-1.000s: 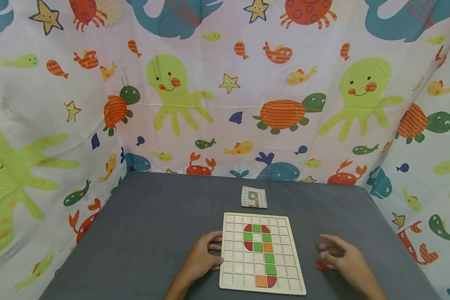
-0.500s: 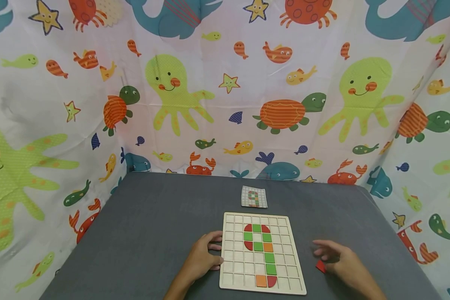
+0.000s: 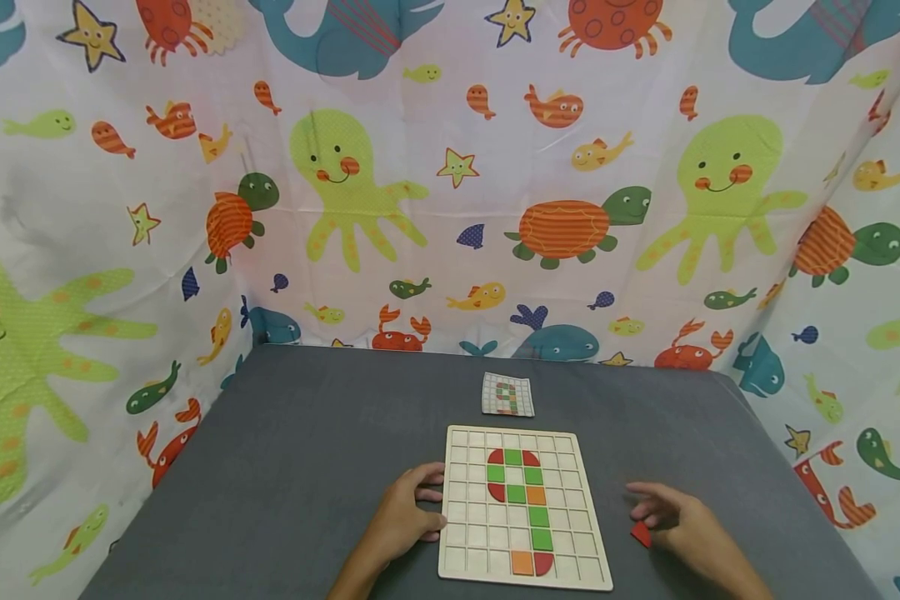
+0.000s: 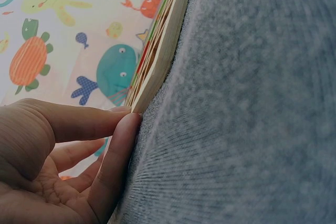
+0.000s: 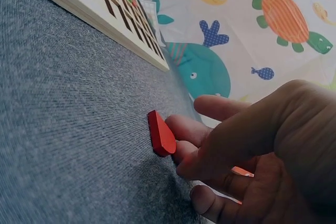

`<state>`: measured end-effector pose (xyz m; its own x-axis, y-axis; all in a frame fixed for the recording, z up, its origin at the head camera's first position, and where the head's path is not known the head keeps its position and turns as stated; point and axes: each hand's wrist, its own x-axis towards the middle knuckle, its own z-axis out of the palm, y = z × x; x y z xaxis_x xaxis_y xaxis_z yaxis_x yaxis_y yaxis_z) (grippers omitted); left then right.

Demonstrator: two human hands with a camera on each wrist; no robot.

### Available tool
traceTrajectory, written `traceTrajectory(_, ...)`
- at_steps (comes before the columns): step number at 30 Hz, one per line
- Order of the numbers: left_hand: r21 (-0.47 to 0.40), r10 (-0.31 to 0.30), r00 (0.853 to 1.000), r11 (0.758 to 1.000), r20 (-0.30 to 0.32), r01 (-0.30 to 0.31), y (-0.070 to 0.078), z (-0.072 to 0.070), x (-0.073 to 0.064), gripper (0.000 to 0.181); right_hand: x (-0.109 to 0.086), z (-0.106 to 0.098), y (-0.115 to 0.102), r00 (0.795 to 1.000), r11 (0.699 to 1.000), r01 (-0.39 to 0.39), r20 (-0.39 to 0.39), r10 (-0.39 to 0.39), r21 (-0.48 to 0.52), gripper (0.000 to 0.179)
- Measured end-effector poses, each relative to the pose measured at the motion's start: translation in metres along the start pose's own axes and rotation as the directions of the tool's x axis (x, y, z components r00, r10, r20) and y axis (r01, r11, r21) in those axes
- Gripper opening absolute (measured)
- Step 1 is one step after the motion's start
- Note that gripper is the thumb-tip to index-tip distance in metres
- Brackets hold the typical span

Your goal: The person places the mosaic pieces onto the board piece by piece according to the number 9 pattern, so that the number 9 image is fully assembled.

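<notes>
My left hand (image 3: 400,517) is at the left edge of a wooden grid board (image 3: 465,560), its fingertips touching the rim. In the left wrist view, fingers (image 4: 118,153) meet the board's pale edge (image 4: 157,72). Green squares (image 3: 539,517), orange squares (image 3: 522,562) and red quarter-circle tiles (image 3: 543,563) fill some of the board's cells. To the right of the board, my right hand (image 3: 686,525) has its fingertips around one side of another red quarter-circle tile (image 5: 164,136), which rests on the grey cloth. Part of that tile's edge is hidden by the fingers.
A small printed card (image 3: 487,404) with a coloured grid pattern lies behind the board. Grey cloth (image 3: 307,433) covers the table. A sea-animal curtain (image 3: 412,217) hangs along the back and both sides.
My right hand has shifted slightly toward me and to the left, and the red tile under its fingers has turned and shows more. Left hand and board stay in place.
</notes>
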<state>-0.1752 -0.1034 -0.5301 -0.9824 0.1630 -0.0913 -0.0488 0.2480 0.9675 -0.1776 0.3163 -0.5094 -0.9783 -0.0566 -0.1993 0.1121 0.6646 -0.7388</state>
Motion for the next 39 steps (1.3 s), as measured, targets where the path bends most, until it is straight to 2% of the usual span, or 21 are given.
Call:
traceTrajectory(4,0.0,-0.003,1.0,1.0,-0.004,0.003,-0.0002,0.0002,-0.0002,0.074,-0.001,0.0001,-0.0009,1.0,1.0,-0.002,0.003,0.002,0.003,0.066)
traceTrajectory(10,0.0,0.003,1.0,1.0,-0.002,-0.003,-0.0001,0.0001,-0.0013,0.074,0.0,0.0013,-0.0015,0.999,0.999,-0.049,-0.004,0.049,-0.006,0.062)
traceTrajectory(18,-0.002,0.003,1.0,1.0,-0.004,-0.003,-0.0012,-0.0002,-0.0005,0.074,0.002,0.0028,-0.0012,1.0,1.0,0.01,0.006,-0.01,-0.023,0.066)
traceTrajectory(26,0.007,0.0,1.0,1.0,-0.009,0.0,-0.0017,0.0002,0.0006,0.075,0.0025,0.0051,-0.0022,1.0,0.999,-0.016,-0.014,0.016,-0.037,0.062)
traceTrajectory(30,0.006,0.002,1.0,1.0,-0.007,-0.002,-0.0012,-0.0003,0.0004,0.075,0.0018,0.0054,-0.0022,1.0,0.999,0.008,-0.022,-0.009,-0.047,0.059)
traceTrajectory(39,0.009,0.01,1.0,1.0,-0.01,-0.01,-0.0017,-0.0002,0.0004,0.074,0.0007,0.0066,-0.0034,0.999,0.999,0.005,-0.04,-0.007,-0.052,0.053)
